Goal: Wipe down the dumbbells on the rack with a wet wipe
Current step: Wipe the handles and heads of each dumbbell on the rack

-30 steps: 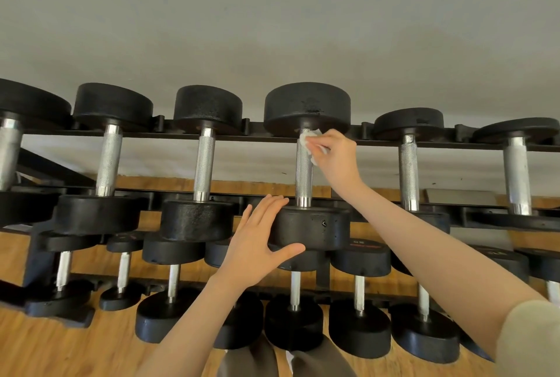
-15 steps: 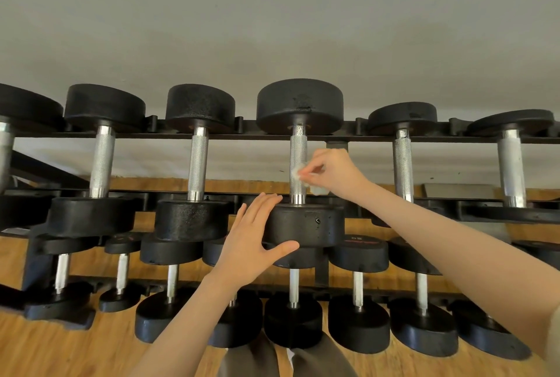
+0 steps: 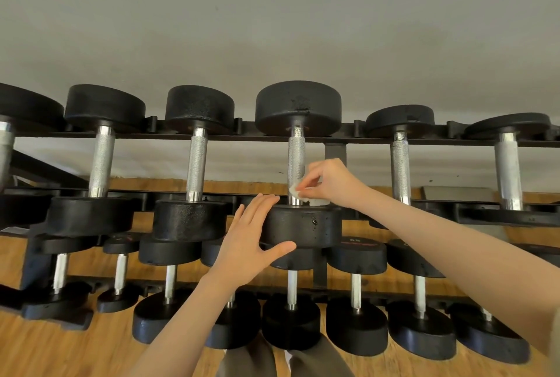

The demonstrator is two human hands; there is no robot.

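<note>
A wet wipe (image 3: 295,192) is pinched in the right hand (image 3: 328,181) against the near end of a dumbbell (image 3: 298,164) handle, whose long axis runs away across the rack (image 3: 333,138); the near head is steadied by the flat, open-fingered left hand (image 3: 250,243)

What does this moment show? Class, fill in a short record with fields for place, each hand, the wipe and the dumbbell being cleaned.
place: dumbbell rack against a grey wall, wooden floor below
left hand: fingers straight, pressed on the near weight of the dumbbell, top row
right hand: pinches the wet wipe
wipe: white, against the low end of the metal handle
progress: handle being wiped
</note>
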